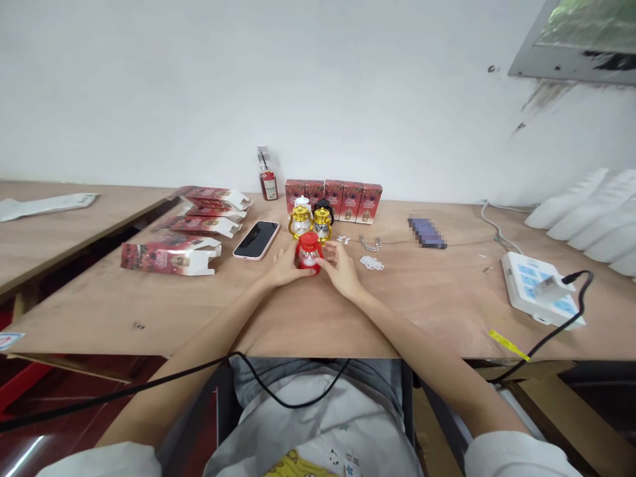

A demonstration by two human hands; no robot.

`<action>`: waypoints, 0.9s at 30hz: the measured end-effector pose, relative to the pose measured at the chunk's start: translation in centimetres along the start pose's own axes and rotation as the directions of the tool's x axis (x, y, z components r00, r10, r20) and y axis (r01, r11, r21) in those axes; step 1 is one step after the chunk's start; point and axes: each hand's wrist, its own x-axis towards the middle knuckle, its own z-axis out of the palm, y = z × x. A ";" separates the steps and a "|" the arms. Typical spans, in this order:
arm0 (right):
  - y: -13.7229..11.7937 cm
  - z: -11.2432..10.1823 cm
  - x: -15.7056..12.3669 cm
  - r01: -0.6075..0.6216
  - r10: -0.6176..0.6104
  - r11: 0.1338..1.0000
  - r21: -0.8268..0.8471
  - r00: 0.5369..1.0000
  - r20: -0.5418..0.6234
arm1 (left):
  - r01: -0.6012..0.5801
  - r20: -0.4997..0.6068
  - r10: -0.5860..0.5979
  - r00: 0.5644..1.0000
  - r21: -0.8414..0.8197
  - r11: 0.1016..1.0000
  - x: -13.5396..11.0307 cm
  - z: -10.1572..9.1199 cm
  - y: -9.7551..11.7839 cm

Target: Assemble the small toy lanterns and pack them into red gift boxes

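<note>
A small red toy lantern (309, 252) stands on the wooden table (422, 305) in front of me. My left hand (284, 267) grips it from the left and my right hand (342, 267) from the right, fingers curled round its base. Just behind it stand two gold lanterns (301, 221) (322, 222), with a white one (301, 201) and a black one (324, 205) further back. A row of several red upright boxes (334, 199) lines the wall behind them.
Flat and half-folded red cartons (171, 257) lie at the left, beside a phone (256, 239) face up. Small metal and white parts (371, 262) lie to the right, then a blurred dark object (427, 233), a white power strip (539, 289) with a black cable, and a small bottle (268, 180).
</note>
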 end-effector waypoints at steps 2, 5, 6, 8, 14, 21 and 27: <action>0.8 0.4 -0.1 -0.025 0.025 1.000 -0.012 0.997 0.072 | 0.075 0.015 -0.078 0.997 0.145 0.987 0.2 0.0 0.0; 1.4 0.7 -0.5 -0.011 0.033 0.993 -0.117 0.981 0.189 | 0.147 -0.067 -0.133 0.989 0.293 0.945 0.4 -0.1 -0.4; 1.4 0.7 -0.7 0.022 0.020 0.983 -0.180 0.973 0.228 | 0.152 -0.090 -0.129 0.988 0.342 0.927 0.5 -0.1 -0.7; 1.1 0.7 -1.0 0.127 -0.022 0.941 -0.314 0.948 0.319 | 0.131 -0.096 -0.098 0.990 0.440 0.888 0.5 0.0 -1.2; 0.6 0.6 -1.5 0.374 -0.074 0.791 -0.485 0.845 0.529 | 0.112 -0.117 -0.052 0.992 0.599 0.793 -0.4 1.3 -1.4; 0.1 0.2 -1.9 0.467 -0.103 0.727 -0.504 0.799 0.592 | -0.110 0.000 0.143 0.990 0.640 0.760 -5.2 2.2 -0.2; -1.9 -0.5 -2.3 0.495 -0.209 0.721 -0.485 0.823 0.529 | -0.305 0.121 0.285 0.951 0.521 0.797 -7.6 1.7 0.1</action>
